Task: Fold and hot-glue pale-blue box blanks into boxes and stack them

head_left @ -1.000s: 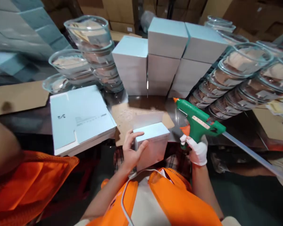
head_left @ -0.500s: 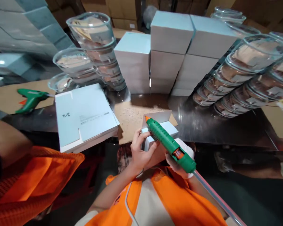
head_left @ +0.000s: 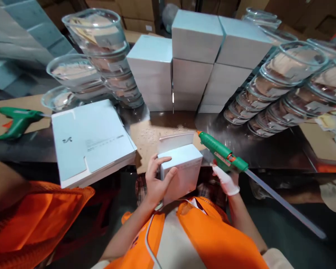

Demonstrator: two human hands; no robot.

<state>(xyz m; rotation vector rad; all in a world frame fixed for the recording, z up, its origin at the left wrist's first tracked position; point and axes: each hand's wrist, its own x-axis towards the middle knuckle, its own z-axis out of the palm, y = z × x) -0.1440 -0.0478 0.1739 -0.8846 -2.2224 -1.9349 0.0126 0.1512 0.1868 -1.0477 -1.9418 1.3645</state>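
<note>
My left hand [head_left: 158, 179] grips the left end of a white box [head_left: 182, 172], fingers over its top and thumb on the near side. A flap [head_left: 177, 142] stands up along the box's far edge. To the right, my right hand [head_left: 225, 177], in a white glove, is closed round the handle of a green glue gun [head_left: 220, 149]. The gun's orange nozzle points up and left, just beyond the box's right corner and apart from it. A long clear glue stick [head_left: 285, 203] sticks out of its back end.
Flat white box blanks [head_left: 89, 140] are piled at left, with another green glue gun [head_left: 19, 121] beyond. Finished-looking white boxes [head_left: 196, 41] stand stacked at the back. Stacked clear containers [head_left: 294, 71] flank them. A co-worker's arm [head_left: 7, 179] is at far left.
My right hand has carried the glue gun right, off the box, so the box top now shows. My left hand keeps hold of the box. The view has shifted slightly.
</note>
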